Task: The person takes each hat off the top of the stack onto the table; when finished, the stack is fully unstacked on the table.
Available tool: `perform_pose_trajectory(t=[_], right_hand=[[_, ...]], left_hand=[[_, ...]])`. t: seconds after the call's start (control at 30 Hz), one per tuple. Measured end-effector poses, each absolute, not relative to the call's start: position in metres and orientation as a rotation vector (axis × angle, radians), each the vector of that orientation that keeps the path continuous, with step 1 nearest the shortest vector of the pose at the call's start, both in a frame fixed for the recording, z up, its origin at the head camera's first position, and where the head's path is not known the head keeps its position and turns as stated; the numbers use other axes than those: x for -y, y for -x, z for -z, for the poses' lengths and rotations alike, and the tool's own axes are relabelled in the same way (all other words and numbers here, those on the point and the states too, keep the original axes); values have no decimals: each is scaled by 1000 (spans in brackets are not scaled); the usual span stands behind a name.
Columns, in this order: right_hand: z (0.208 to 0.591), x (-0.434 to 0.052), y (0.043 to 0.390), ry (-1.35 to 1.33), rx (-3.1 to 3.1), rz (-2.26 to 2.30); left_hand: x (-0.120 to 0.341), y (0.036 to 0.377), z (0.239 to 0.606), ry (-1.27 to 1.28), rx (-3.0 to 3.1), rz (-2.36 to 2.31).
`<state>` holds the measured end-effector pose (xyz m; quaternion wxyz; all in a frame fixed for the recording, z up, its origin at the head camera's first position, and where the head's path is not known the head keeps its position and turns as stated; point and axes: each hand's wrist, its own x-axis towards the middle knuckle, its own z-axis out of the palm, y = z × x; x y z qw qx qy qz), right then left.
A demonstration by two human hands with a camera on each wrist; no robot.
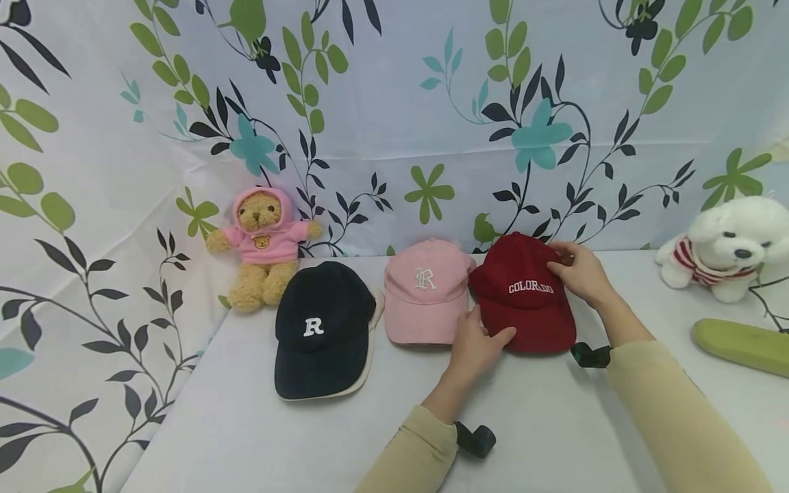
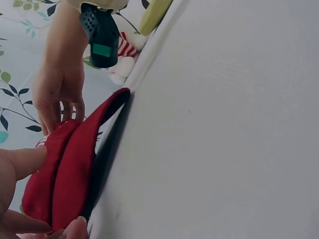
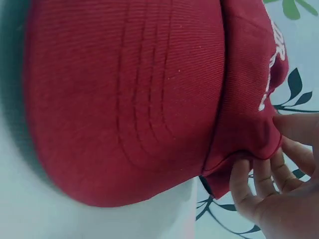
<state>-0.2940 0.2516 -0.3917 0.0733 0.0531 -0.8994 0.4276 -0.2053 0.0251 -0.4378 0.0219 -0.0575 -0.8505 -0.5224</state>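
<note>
A red baseball cap lettered COLORADO sits at the right end of a row of caps. On its right side, my right hand pinches the fabric of the crown between thumb and fingers. My left hand holds the cap's left side near the brim, its fingertips at the edge in the left wrist view. Close beside the left hand is a pink cap with a white R. Farther left lies a navy cap with a light cap partly hidden under it.
A teddy bear in a pink hoodie sits at the back left. On the right are a white plush dog and a long green object. Behind the white table hangs a leaf-patterned cloth.
</note>
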Motion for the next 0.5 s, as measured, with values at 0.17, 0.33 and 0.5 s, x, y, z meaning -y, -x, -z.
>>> perform_pose_trajectory(t=[0.17,0.33,0.5], right_hand=[[390,-251,287,-276,2666,-1134],[391,-244,273,-338,2665,-1071],[393,-234,260,-335,2761,-1012]], left_hand=[[-18,201,433,173,2619,1749],[-8,197,430,223,2574,1811],[6,194,426,291,2523,1877]])
